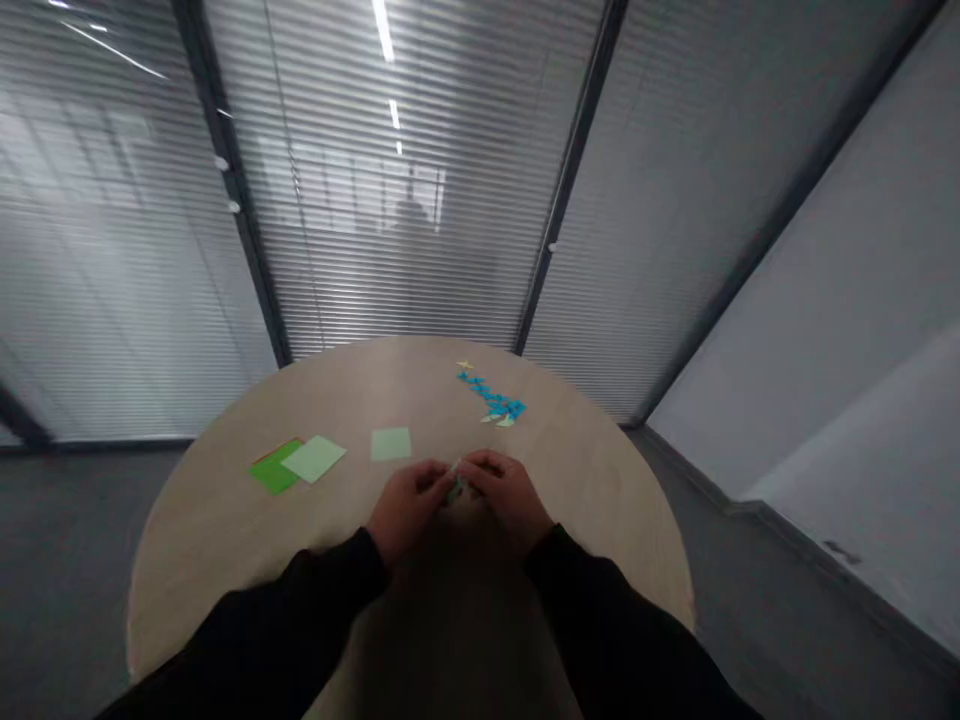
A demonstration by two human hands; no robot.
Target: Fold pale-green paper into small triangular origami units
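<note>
Near the middle of the round table, my left hand (411, 503) and my right hand (505, 491) meet at the fingertips. Between them they pinch a small folded piece of green paper (453, 490), its shape mostly covered by my fingers. Just beyond my left hand lies a flat pale green paper square (391, 444). Farther left, another pale green sheet (315, 458) overlaps a bright green sheet (274, 472), with a thin orange-red edge showing beneath.
Several small blue folded paper pieces (495, 400) lie in a line at the far right of the round wooden table (570, 480). A yellowish piece (465, 365) sits at their far end and pale green ones (505, 421) at the near end. Glass panels with blinds (420, 250) stand behind.
</note>
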